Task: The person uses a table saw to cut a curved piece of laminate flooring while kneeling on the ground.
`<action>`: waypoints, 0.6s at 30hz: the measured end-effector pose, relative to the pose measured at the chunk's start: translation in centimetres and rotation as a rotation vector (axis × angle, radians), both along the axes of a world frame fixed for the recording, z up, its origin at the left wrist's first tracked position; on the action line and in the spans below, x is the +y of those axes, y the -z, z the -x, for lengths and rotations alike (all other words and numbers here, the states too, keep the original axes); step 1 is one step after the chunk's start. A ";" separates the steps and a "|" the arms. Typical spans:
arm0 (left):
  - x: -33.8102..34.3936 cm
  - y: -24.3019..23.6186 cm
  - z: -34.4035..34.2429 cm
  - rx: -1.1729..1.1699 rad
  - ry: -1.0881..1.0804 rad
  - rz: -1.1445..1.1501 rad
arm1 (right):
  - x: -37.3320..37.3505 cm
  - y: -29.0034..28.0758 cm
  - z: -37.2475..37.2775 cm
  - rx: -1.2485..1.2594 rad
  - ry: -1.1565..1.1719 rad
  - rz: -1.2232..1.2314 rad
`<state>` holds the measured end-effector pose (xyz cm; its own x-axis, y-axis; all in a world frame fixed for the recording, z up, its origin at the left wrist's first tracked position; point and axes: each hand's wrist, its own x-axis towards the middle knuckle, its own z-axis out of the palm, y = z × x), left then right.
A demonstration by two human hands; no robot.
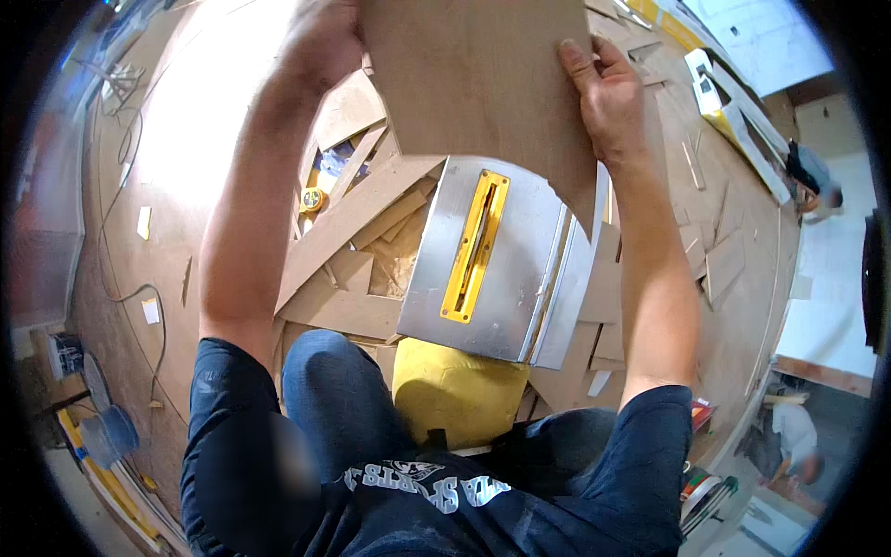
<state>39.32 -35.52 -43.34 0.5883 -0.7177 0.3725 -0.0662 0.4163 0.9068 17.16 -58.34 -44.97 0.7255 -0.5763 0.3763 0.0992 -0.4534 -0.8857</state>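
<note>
A brown wooden sheet (473, 74) with a curved cutout along its lower edge is held up over a table saw. My left hand (320, 42) grips its upper left edge; my right hand (610, 93) holds its right edge, thumb on the face. Below the sheet lies the saw's metal top (492, 316) with a yellow slotted insert (473, 246) and a rail groove on the right. Beneath the top, between my knees, is the saw's yellow body (459, 385).
Board offcuts (343, 232) and a yellow tape measure (312, 199) lie around the saw. A cable (160, 343) runs at left. A long white-and-yellow object (742, 139) lies upper right. Two other people (789, 436) are at the far right.
</note>
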 end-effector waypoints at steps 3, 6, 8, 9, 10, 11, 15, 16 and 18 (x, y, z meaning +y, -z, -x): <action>-6.7 1.9 1.2 0.057 -0.226 -0.184 | -3.6 1.8 -2.8 -0.089 0.113 0.145; -10.8 2.6 0.0 0.051 -0.408 -0.354 | -4.3 3.8 -3.7 -0.042 0.125 0.272; -13.3 1.7 -0.3 0.026 -0.391 -0.550 | -7.0 8.0 -3.0 0.002 0.176 0.266; -13.9 2.9 -1.6 -0.012 -0.358 -0.618 | -5.5 8.5 -2.2 0.107 0.186 0.364; -15.1 4.7 -2.7 -0.049 -0.309 -0.675 | -5.3 9.7 -1.5 0.105 0.104 0.263; -16.4 6.1 -3.1 -0.081 -0.251 -0.725 | -5.4 11.2 -0.5 0.110 0.028 0.169; -19.4 12.8 -5.6 -0.067 -0.252 -0.734 | -2.6 17.2 1.1 0.400 0.153 0.318; -20.1 14.1 -5.9 -0.094 -0.248 -0.761 | -2.0 17.8 1.2 0.481 0.201 0.388; -21.6 16.3 -5.7 -0.150 -0.231 -0.815 | -1.2 18.7 1.6 0.595 0.290 0.514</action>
